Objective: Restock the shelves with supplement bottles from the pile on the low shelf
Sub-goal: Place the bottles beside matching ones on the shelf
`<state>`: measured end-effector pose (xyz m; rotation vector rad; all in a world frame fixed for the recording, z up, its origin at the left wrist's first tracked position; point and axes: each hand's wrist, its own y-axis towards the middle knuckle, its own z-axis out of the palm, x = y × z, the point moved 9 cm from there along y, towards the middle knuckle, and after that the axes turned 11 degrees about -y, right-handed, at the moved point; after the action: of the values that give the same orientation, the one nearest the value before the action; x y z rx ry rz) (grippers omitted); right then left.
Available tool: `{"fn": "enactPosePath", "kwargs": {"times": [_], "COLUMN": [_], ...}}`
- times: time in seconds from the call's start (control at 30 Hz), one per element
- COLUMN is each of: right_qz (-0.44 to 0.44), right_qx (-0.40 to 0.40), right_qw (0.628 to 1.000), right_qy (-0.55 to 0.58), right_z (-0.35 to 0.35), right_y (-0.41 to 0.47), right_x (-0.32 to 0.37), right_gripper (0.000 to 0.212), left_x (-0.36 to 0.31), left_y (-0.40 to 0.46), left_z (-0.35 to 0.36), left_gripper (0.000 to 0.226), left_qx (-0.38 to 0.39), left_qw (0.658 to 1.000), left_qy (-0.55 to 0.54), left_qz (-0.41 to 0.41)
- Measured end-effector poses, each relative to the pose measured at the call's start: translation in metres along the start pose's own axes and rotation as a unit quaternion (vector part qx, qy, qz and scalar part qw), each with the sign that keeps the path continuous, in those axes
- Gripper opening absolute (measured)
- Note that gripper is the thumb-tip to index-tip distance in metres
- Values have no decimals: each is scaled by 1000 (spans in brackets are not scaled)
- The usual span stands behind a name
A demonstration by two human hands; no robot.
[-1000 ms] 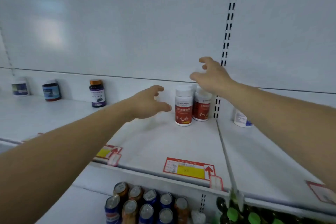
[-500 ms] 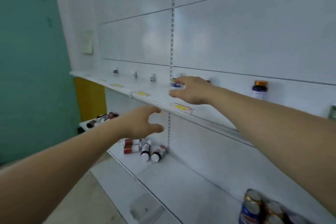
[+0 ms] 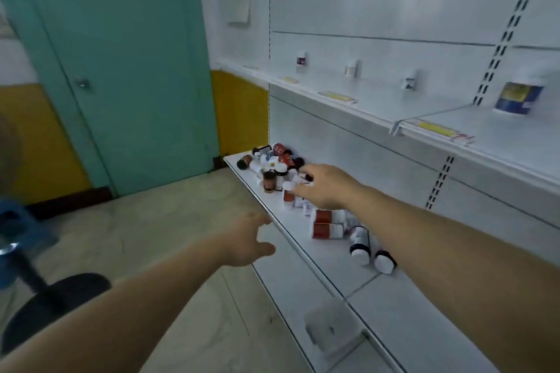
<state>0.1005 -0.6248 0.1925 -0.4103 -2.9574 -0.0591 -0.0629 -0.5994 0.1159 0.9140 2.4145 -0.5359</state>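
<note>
A pile point(image 3: 278, 168) of small round bottles is seen on the low shelf point(image 3: 327, 254), a flat white metal board with a thin front edge. Most bottles are lying on their sides; some have white caps and red labels, others are dark. Their labels are blurred and cannot be read. The right hand point(image 3: 325, 186) is stretched over the near part of the pile, fingers bent loosely downward. Whether a bottle is touched or held cannot be told, because the fingertips are hidden behind the hand and blurred. The left hand point(image 3: 247, 241) is held in front of the shelf edge, fingers spread and holding nothing. On the upper shelf point(image 3: 378, 109), smooth and white, a few single bottles are standing well apart. A clear plastic holder point(image 3: 331, 330) is fixed to the low shelf.
</note>
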Motion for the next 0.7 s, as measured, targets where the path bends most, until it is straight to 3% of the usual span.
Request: {"fn": "enactPosePath", "kwargs": {"times": [0.2,0.43,0.53,0.7], "right_qz": [110,274,382,518], "right_qx": [71,98,72,-9], "right_qw": [990,949,902,773], "right_qy": [45,117,189,366], "right_z": [94,204,251,309], "right_y": [104,118,114,119], "right_x": [-95,-169,-180,-191], "right_gripper": [60,46,57,32], "left_x": [46,34,17,2], "left_y": [138,279,332,394], "left_z": [18,80,113,166], "left_gripper": [67,70,66,51], "left_qx": [79,208,223,244], "left_qw": [997,973,963,946], "left_qy": [25,48,36,8], "left_qz": [2,88,147,215]}}
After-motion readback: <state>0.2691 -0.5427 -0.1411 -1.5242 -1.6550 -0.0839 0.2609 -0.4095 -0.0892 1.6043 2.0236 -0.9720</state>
